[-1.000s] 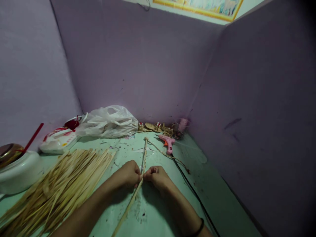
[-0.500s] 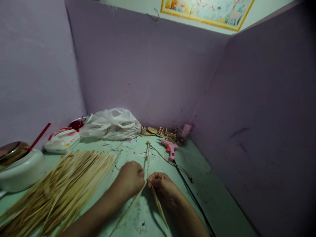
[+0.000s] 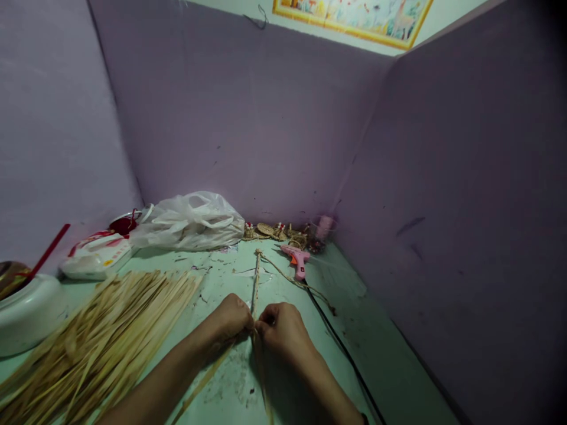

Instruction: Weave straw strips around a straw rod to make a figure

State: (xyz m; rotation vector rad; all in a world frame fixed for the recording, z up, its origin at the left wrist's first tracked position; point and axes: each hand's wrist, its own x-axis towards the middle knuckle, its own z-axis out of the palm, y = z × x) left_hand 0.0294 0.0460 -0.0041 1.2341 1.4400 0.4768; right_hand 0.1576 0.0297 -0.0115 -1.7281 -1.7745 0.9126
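A narrow straw braid (image 3: 256,282) runs from a knotted end on the table down to my two hands. My left hand (image 3: 233,316) is closed at the lower end of the braid, pinching a straw strand. Close against it on the right, my right hand (image 3: 281,324) pinches the strands at the same spot. Loose straw strips (image 3: 208,375) hang from the braid's end toward me, one to the left and others straight down. My fingertips hide the exact crossing of the strands.
A wide spread of flat straw strips (image 3: 115,342) covers the table's left side. Beyond the braid lie a pink glue gun (image 3: 297,260) with a black cord (image 3: 341,342), and a thin cord (image 3: 287,278). A plastic bag (image 3: 190,224) and white pot (image 3: 31,313) stand behind and left.
The view has swung slightly, shifting everything left. My hands have drawn closer together at the braid's lower end, and the right hand has turned at the wrist.
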